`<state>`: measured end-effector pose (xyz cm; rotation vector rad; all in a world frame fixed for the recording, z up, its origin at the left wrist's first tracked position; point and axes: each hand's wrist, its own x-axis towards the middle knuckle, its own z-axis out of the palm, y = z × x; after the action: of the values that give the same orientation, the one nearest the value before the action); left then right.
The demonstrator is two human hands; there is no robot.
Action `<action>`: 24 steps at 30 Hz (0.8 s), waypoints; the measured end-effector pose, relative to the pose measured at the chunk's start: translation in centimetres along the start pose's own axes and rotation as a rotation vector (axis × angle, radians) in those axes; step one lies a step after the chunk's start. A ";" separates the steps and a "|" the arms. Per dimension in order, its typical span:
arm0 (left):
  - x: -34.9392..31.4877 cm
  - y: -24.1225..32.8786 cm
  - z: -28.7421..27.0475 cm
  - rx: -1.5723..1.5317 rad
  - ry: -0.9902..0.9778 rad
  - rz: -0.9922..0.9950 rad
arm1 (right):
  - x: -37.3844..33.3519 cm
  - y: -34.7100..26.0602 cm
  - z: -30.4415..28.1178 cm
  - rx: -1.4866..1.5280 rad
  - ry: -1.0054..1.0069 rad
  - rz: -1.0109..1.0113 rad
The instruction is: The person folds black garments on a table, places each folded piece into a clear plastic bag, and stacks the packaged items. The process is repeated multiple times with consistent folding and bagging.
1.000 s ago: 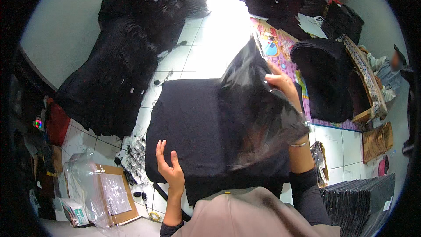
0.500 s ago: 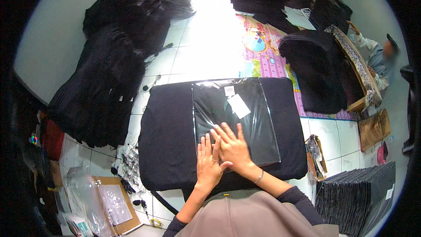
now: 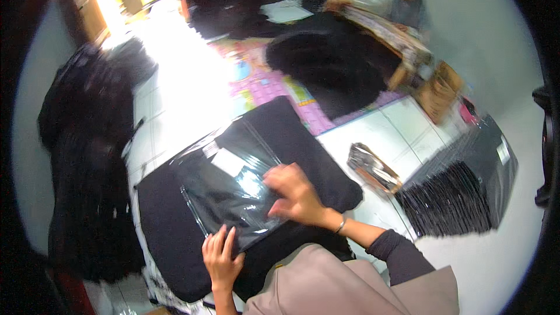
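A clear plastic packet holding folded black cloth lies aslant on a black cloth-covered work surface. A white tag shows near its far end, and light glares off the wrinkled plastic. My left hand rests at the packet's near left corner, its fingers spread over the edge. Over the packet's right side is my right hand, blurred, with the thumb apart from the fingers and nothing visible between them. Whether it touches the plastic I cannot tell.
Stacked black packets stand on the right beside an opened carton. Large black cloth heaps rise at the left. Beyond a pink patterned mat, a person sits behind a low table. A brown paper bag stands nearby.
My view has swung to the right. My hands, together on the packet's middle before, have parted: the left to the near left corner, the right toward the right side.
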<state>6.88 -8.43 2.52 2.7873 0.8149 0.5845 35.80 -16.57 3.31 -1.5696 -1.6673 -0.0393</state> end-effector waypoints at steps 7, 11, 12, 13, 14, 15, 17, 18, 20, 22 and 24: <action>1.4 0.6 -3.8 -0.119 0.248 0.176 | 0.6 -5.7 4.1 -0.377 -0.220 0.010; 2.0 -2.4 -8.4 0.092 0.345 0.077 | 2.6 -6.2 3.2 0.339 -0.538 0.001; 1.7 -3.8 -9.9 0.181 0.314 -0.059 | 3.1 -6.2 2.9 0.685 -0.610 -0.016; 2.4 -5.4 -10.5 0.405 0.378 -0.444 | 3.9 -6.2 2.8 0.830 -0.577 0.090; 2.5 -6.3 -10.9 0.632 0.437 -0.842 | 4.7 -6.0 3.0 1.068 -0.491 0.055; 2.2 -6.6 -10.8 0.583 0.438 -0.753 | 5.7 -5.4 3.4 0.830 -0.381 0.064; 2.0 -6.0 -9.6 0.295 0.374 -0.533 | 7.3 -4.2 4.6 0.291 -0.140 0.045; 1.2 -3.9 -7.4 0.108 0.332 -0.353 | 7.7 -3.7 5.2 -0.091 -0.040 0.158; 1.2 0.0 -3.4 -0.037 0.117 -0.227 | 7.6 -3.4 6.1 -0.014 -0.070 0.163; 1.8 2.0 -0.6 0.067 0.078 -0.152 | 6.7 -3.4 6.1 0.283 -0.514 0.408; 2.5 2.0 0.5 -0.062 0.163 -0.288 | 5.6 -3.8 5.4 0.600 -0.585 0.676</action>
<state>9.99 -8.72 3.41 2.5255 1.1838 0.7739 30.48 -10.00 4.79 -1.6445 -1.2621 1.2486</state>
